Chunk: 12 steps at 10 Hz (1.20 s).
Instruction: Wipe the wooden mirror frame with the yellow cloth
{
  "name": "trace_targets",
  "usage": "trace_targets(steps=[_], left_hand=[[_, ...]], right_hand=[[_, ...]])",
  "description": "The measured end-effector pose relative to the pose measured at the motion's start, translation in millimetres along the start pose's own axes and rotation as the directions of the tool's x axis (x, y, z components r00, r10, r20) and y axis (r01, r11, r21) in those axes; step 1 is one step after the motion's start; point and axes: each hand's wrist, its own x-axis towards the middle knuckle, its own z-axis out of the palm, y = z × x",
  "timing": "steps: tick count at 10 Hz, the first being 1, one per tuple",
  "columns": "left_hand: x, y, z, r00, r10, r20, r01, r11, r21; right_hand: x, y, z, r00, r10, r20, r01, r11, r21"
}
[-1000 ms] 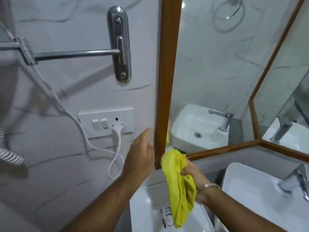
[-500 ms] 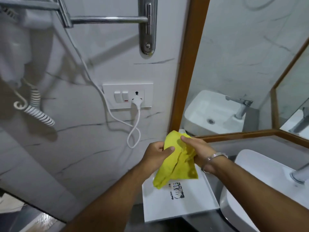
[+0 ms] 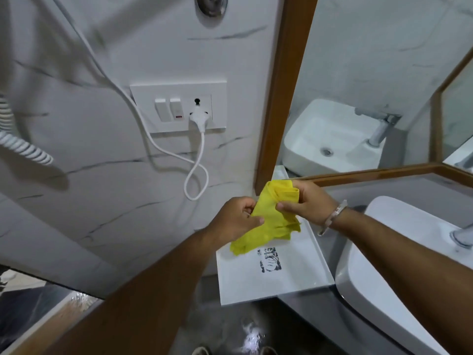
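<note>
A: Where was the yellow cloth [image 3: 272, 221] at that moment?

B: Bunched between both hands, in front of the lower left corner of the wooden mirror frame [image 3: 282, 93], just above a white tray [image 3: 281, 278] with a dark printed mark on it.

A: How were the hands set?

B: The left hand [image 3: 235, 220] was closed on the cloth's left edge, thumb pressed over the fabric. The right hand [image 3: 307, 203] pinched the upper fold, fingers curled round it, a silver bracelet [image 3: 332, 217] on that wrist.

A: Was the cloth touching the frame?

B: Its top fold overlapped the corner in view; whether they met I could not tell.

A: Anything nearby?

B: A white plug [image 3: 198, 119] sat in the wall socket left of the frame, and a white basin [image 3: 409, 252] stood to the right
</note>
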Motion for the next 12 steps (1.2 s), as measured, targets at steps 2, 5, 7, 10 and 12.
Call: trace_targets(steps=[2, 5, 7, 10, 12], left_hand=[[18, -28, 23, 0.998, 0.045, 0.036, -0.053, 0.956, 0.287], [10, -129, 85, 0.937, -0.326, 0.127, 0.283, 0.92, 0.273], [4, -144, 90, 0.927, -0.368, -0.066, 0.364, 0.846, 0.389], [0, -171, 103, 0.963, -0.268, -0.034, 0.206, 0.648, 0.733], [-7, -137, 84, 0.977, -0.212, -0.035, 0.14, 0.502, 0.854]], right_hand=[[-16, 40, 16, 0.986, -0.155, 0.058, 0.166, 0.944, -0.286], [-18, 151, 106, 0.905, 0.426, 0.013, -0.42, 0.896, -0.145], [-8, 162, 129, 0.965, 0.258, -0.054, -0.26, 0.894, -0.366], [-29, 188, 184, 0.821, 0.439, 0.365, 0.028, 0.608, -0.794], [-33, 154, 156, 0.874, 0.383, 0.299, 0.007, 0.606, -0.796]])
